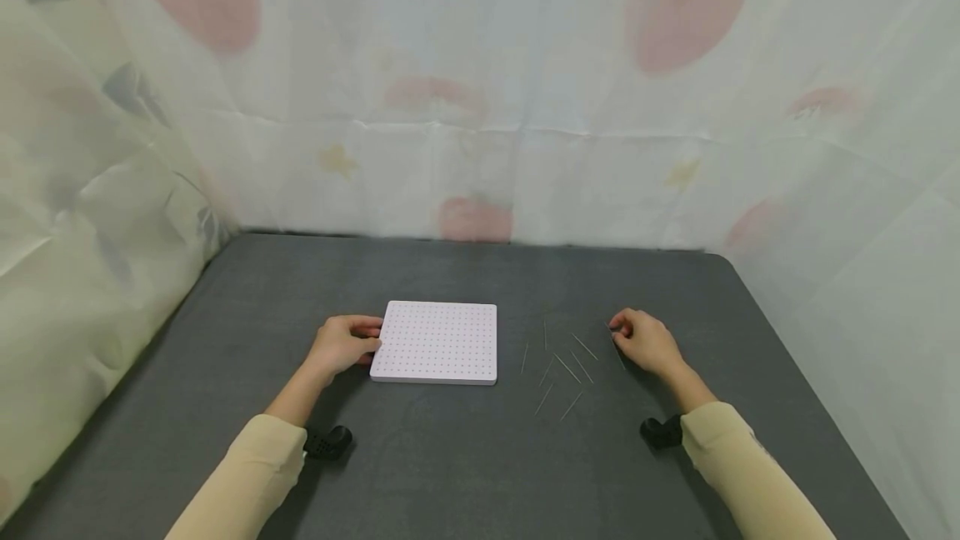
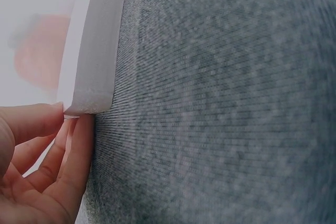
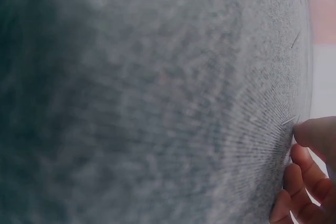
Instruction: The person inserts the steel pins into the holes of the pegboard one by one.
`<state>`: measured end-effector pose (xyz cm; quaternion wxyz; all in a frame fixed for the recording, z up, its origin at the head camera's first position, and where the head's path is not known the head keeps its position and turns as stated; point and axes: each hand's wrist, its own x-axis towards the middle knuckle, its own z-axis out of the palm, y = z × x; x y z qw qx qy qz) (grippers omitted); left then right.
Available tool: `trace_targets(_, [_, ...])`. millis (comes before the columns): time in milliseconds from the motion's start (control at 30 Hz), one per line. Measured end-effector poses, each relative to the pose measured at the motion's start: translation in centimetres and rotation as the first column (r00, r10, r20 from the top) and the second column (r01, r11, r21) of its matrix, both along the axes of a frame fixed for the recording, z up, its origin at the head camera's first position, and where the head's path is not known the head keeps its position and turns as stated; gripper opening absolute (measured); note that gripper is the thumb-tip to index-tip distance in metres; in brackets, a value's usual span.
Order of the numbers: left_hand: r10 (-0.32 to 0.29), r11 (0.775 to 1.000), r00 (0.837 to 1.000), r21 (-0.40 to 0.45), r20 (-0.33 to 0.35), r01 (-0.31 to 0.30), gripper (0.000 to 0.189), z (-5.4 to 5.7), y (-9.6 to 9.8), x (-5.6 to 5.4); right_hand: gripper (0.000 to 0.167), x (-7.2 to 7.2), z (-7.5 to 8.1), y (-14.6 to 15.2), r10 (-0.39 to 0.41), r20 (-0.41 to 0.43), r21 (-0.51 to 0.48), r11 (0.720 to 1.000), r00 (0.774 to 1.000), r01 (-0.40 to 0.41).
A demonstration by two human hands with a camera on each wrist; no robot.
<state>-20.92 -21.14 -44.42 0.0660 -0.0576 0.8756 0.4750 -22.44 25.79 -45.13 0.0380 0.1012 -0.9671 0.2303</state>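
Note:
A white square board (image 1: pixel 435 342) dotted with rows of small holes lies on the grey table. My left hand (image 1: pixel 345 344) holds its left edge, thumb at the top edge and fingers against the side and underside; the left wrist view shows this grip at the board's corner (image 2: pixel 94 95). To the right, my right hand (image 1: pixel 647 342) pinches at a thin metal needle (image 1: pixel 620 360) close to the tabletop, its fingers curled. The thumb partly covers the needle. Between board and right hand, several similar needles (image 1: pixel 567 367) lie scattered at different angles.
The dark grey table (image 1: pixel 450 465) has a rounded far right corner. A pale printed curtain (image 1: pixel 570 182) hangs behind it, and more fabric (image 1: pixel 105 232) drapes down the left side. Black wrist cameras (image 1: pixel 330 442) sit on both forearms at the cream sleeves.

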Motion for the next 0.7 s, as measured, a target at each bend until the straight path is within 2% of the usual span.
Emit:
trace_targets(433, [0.000,1.000,1.000,0.012,0.004,0.000,0.038,0.19,0.05,0.00,0.012,-0.13,0.01,-0.06,-0.002,-0.019,0.001,1.000,1.000,0.002])
trace_targets(700, [0.006,1.000,1.000,0.014,0.000,-0.006,0.038,0.24,0.08,0.08,0.009,-0.11,0.06,-0.44,-0.073,0.020,-0.018,0.997,0.997,0.074])
